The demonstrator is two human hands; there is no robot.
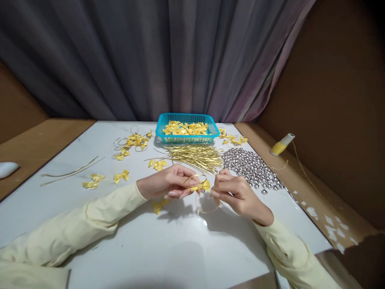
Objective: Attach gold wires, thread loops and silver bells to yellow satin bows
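Observation:
My left hand (pixel 168 180) pinches a yellow ribbon bow (pixel 205 185) between thumb and fingers. A ring of gold wire (pixel 195 175) rises at the bow, and a small silvery piece shows at its centre. Close by on the right, the fingers of my right hand (pixel 237 192) are closed on a thin golden cord (pixel 207 212), which hangs in a loop below the bow. The exact pinch point is hidden by the fingers. Another yellow bow (pixel 160 205) lies on the white table beneath my left wrist.
A blue basket (pixel 187 138) of yellow bows stands at the back. Before it lie gold wires (pixel 195 157), with silver beads (pixel 251 166) to their right. Finished-looking bows (pixel 136 141) with loops sit back left. On the right ledge stands a thread spool (pixel 282 145).

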